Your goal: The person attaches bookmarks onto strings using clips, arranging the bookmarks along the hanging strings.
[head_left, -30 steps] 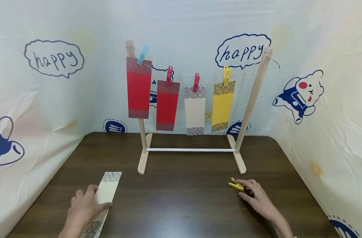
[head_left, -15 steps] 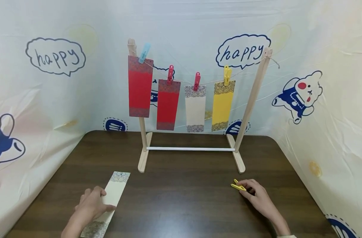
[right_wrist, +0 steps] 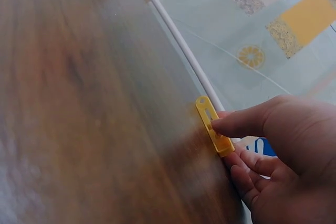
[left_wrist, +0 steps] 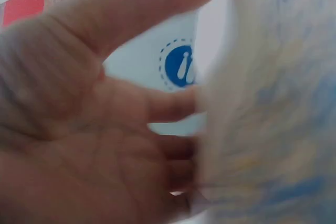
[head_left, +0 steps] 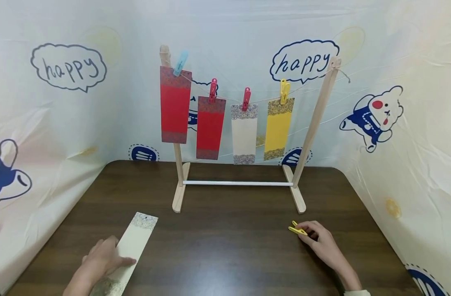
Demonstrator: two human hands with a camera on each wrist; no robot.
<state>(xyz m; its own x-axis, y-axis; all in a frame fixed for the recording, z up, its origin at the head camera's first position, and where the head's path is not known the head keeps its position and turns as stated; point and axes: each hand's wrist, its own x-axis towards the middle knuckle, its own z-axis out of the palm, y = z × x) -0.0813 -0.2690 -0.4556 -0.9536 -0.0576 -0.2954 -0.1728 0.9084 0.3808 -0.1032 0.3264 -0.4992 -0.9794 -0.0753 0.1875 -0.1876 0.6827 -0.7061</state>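
My left hand (head_left: 102,260) grips a long cream card (head_left: 134,239) with patterned grey bands at its ends, thumb at one edge and fingers at the other. In the left wrist view the card (left_wrist: 273,103) is close and blurred across the right side, partly hiding the fingertips. At the right of the table, my right hand (head_left: 323,243) pinches a yellow clothespin (head_left: 298,230) between thumb and fingers. The right wrist view shows the thumb pressed on the side of this clothespin (right_wrist: 212,129).
Behind the hands stands a wooden rack (head_left: 316,123) with a white crossbar (head_left: 236,183). From its string hang two red cards (head_left: 175,107), a white card (head_left: 244,135) and a yellow card (head_left: 279,131), held by blue, pink and yellow clothespins. A printed curtain surrounds the dark table (head_left: 225,230).
My left hand and the cream card shifted right, then slightly back left. My right thumb has closed against the yellow clothespin, which has moved slightly right. The whole head view has shifted a little.
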